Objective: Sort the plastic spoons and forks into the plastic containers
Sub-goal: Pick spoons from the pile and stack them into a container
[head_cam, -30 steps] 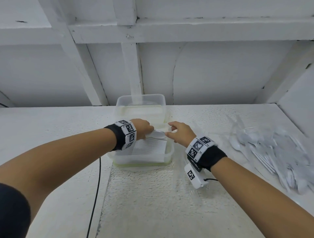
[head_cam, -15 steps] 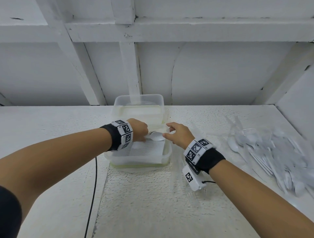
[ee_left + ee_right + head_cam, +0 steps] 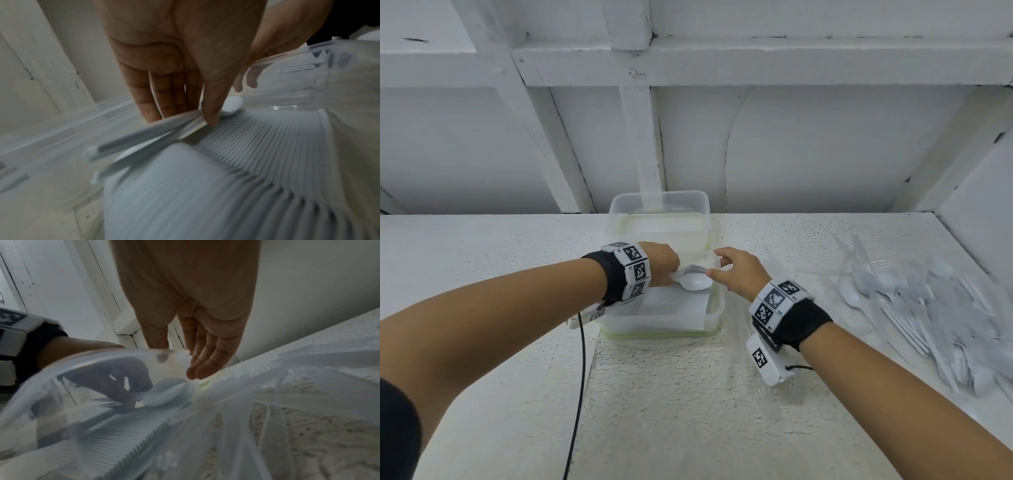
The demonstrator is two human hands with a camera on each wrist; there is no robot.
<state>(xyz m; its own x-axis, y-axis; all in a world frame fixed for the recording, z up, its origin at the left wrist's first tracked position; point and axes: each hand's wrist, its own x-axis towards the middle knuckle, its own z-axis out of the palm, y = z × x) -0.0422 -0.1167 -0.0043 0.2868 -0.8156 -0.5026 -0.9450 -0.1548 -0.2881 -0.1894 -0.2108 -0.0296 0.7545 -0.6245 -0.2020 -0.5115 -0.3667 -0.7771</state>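
My left hand [image 3: 664, 263] pinches a small bunch of white plastic spoons [image 3: 697, 279] by their handles [image 3: 133, 141]. Their bowls [image 3: 170, 394] lie just above a tight row of stacked white cutlery [image 3: 671, 301] inside the near clear container [image 3: 717, 310]. At that container's far right corner, my right hand [image 3: 736, 270] holds the rim, thumb [image 3: 162, 356] inside the wall and fairly straight fingers [image 3: 197, 369] outside. A second clear container [image 3: 659, 219] stands directly behind, against the wall. Loose white spoons and forks [image 3: 928, 308] lie in a heap at the right.
A white textured tabletop [image 3: 671, 411] runs up to a white panelled wall [image 3: 808, 154] behind and a side wall at the right. A black cable [image 3: 578, 377] trails down from my left wrist near the container's front left.
My left hand has lowered the spoons a little toward the stacked row. The right hand has stayed at the container's rim.
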